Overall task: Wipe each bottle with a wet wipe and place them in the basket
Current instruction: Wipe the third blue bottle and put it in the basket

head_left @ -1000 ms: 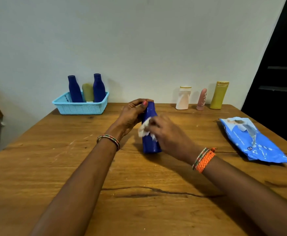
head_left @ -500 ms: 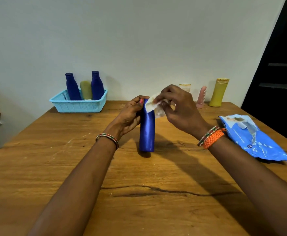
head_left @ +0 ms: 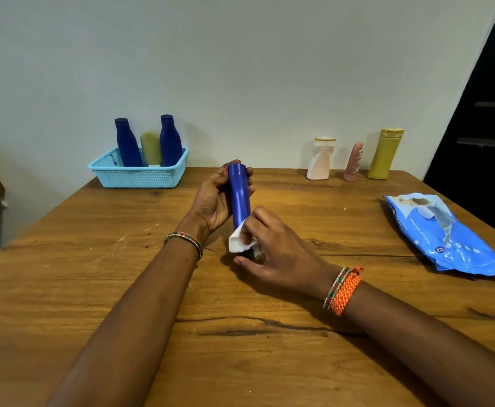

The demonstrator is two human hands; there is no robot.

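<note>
I see the left hand (head_left: 215, 201) gripping the upright blue bottle (head_left: 239, 195) at table (head_left: 93, 274) centre. The right hand (head_left: 278, 254) pinches a wipe (head_left: 238, 242) against its base. The basket (head_left: 137, 174) sits far left.

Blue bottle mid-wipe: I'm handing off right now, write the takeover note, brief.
Left hand grips the blue bottle near its top.
Right hand presses a wet wipe against its lower end.
Done: two dark blue bottles and an olive one stand in the basket.
Left: finish and basket this bottle, then the white bottle, pink bottle and yellow bottle by the wall.
Wipes pack lies at right.
</note>
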